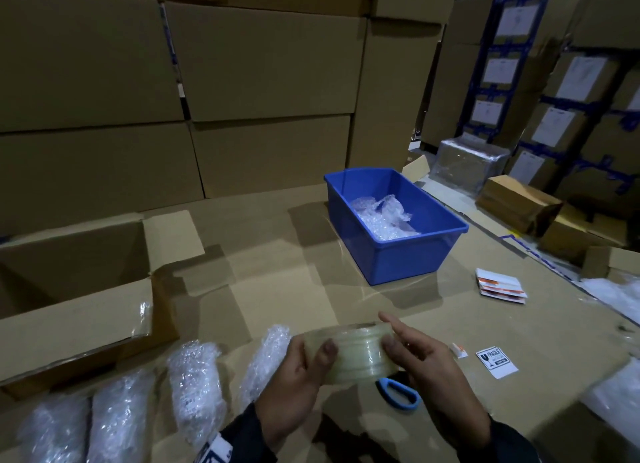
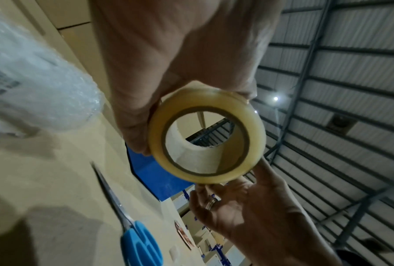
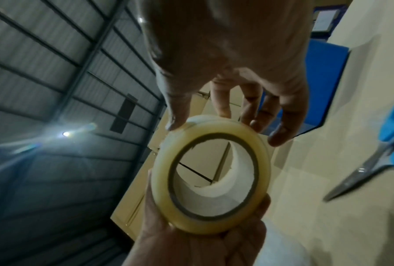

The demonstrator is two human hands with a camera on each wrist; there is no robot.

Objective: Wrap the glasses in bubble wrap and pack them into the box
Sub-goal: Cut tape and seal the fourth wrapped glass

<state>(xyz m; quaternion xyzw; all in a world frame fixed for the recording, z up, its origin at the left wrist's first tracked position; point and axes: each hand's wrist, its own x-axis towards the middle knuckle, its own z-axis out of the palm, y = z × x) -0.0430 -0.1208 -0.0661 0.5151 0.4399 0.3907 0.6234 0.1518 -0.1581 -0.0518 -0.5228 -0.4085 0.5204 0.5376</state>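
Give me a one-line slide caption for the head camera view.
Both hands turn a clear tape roll beside four bubble-wrapped glasses.

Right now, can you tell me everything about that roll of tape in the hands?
The tape roll is clear, yellowish packing tape wound thick on a pale cardboard core, whose open middle you can see through in the wrist views. It is held lying sideways above the cardboard tabletop. The left hand grips one end; the right hand touches its rim with thumb and fingertips, near the blue-handled scissors.
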